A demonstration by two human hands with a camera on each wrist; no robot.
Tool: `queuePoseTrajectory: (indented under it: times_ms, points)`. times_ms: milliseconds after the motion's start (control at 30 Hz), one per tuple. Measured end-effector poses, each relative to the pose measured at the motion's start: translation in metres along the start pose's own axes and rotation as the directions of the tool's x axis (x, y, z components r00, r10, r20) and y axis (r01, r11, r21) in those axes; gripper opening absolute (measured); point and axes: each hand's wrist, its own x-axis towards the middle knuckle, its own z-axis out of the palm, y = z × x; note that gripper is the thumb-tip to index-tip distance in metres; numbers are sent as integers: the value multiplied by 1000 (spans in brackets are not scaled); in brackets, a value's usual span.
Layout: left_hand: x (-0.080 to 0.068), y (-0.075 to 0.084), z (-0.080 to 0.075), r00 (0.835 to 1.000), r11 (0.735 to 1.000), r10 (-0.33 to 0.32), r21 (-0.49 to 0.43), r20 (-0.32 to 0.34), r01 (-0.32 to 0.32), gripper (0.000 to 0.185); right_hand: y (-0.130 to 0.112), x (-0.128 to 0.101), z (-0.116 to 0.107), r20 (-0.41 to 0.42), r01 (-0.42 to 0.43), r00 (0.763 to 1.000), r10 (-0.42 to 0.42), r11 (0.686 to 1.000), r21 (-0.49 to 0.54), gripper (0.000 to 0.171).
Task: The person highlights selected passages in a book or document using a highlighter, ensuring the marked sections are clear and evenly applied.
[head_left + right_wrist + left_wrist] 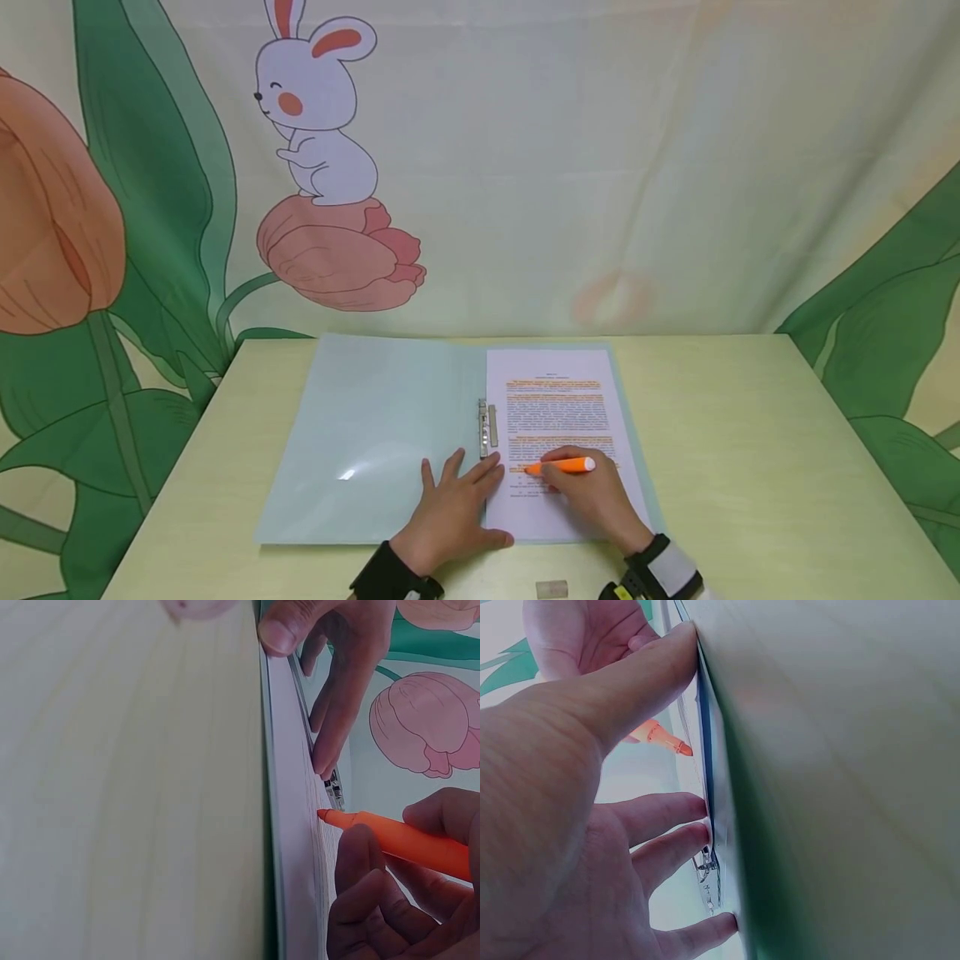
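Observation:
An orange highlighter [567, 466] is pinched in my right hand [596, 497], its tip touching a printed page [562, 517]. Orange marks cover several lines of the text. The right wrist view shows the highlighter [420, 846] between thumb and fingers, tip against the paper. My left hand [457, 517] lies spread, fingertips on the page's left edge and the folder's spine, thumb near the bottom edge. The page lies in an open light-blue folder [360, 450] with a metal clip [483, 429] at the spine. In the left wrist view, the left fingers [660, 817] are extended.
The folder lies on a pale yellow table [750, 450]. A small grey-brown rectangular piece [552, 590] sits at the table's near edge. Behind the table hangs a cloth [525, 167] printed with a rabbit and tulips. Both wrists wear black bands.

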Motion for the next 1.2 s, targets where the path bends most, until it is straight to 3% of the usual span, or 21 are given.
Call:
queuePoseTrajectory:
  times_ms: [867,1200]
  points:
    - [2,-1,2,1000,1000,-4,8,-18,4,91,3,-4,-12,-42,11,999,-12,1000,-25,11]
    - [2,-1,3,1000,1000,2,-6,-20,-2,91,7,-3,-15,-49,-23,999,22,999,-28,12]
